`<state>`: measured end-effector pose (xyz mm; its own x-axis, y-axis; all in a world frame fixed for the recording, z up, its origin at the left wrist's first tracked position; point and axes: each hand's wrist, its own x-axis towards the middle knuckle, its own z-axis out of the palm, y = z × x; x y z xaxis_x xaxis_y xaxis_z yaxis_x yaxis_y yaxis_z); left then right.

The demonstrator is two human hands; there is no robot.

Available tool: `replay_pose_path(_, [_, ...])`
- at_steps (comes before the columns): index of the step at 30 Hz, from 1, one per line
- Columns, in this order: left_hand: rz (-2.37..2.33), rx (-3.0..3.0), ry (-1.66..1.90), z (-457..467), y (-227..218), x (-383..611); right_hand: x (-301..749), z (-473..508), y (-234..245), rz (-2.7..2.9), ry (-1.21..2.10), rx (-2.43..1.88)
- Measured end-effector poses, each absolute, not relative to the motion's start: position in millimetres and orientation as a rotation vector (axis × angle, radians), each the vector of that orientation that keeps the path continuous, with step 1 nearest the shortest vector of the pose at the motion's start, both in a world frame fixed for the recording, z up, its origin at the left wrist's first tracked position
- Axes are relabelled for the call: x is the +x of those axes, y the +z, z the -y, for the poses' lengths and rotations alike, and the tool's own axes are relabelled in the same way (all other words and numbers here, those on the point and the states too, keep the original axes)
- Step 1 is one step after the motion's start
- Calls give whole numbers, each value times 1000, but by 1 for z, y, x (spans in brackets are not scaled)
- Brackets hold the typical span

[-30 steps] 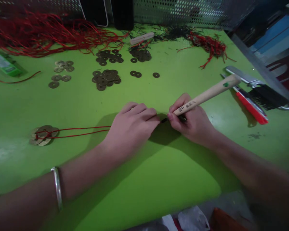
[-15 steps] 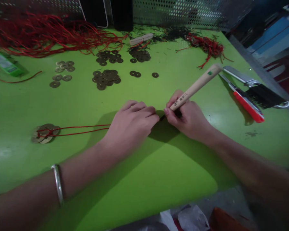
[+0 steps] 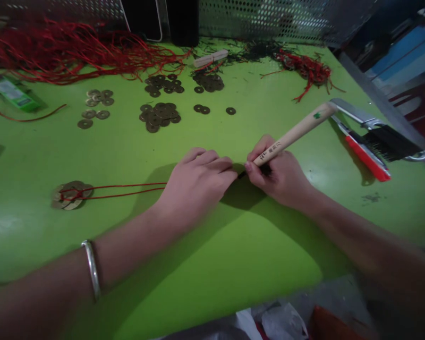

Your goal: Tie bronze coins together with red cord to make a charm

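My left hand (image 3: 200, 189) lies closed, palm down on the green table, over the ends of two red cords (image 3: 131, 188). These run left to a cluster of overlapping round brass coins (image 3: 72, 194), tied with red cord. Just to the right, my right hand (image 3: 278, 177) grips a thick wooden-handled tool (image 3: 293, 134) like a pen. Printed characters and a green mark show on its pale handle, which slants up to the right. Its thin dark tip points down beside my left fingertips. What the tip touches is hidden under my left hand.
Piles of holed coins (image 3: 161, 117) lie beyond my hands. Behind them are a tangle of red cords (image 3: 74, 52) and red scraps (image 3: 310, 68). A red-handled cutter (image 3: 366, 156) rests at right near a black, silver-framed item (image 3: 389, 141). A green labelled case (image 3: 14, 94) is at left.
The whole view has shifted slightly, so everything appears a little farther right. Both hands keep nearly the same pose, and the tool's handle leans slightly lower to the right.
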<state>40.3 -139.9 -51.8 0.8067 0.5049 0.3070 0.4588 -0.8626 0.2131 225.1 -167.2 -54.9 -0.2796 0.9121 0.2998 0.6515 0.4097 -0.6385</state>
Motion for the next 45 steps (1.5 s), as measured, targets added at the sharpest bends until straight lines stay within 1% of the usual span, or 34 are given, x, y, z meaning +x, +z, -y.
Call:
replay_pose_path(18, [-750,2859,550,139,-53,39,228,167,-60,2047,514,-1178])
replay_pose_path(28, [-752,2864,547,139,-54,39,228,167,-59,2019,460,-1258])
replay_pose_path(41, [-748,2853,567,139,-54,39,227,164,-59,2035,500,-1255])
replay_pose_path(45, [-748,2845,578,139,-53,40,227,164,-58,2026,456,-1258])
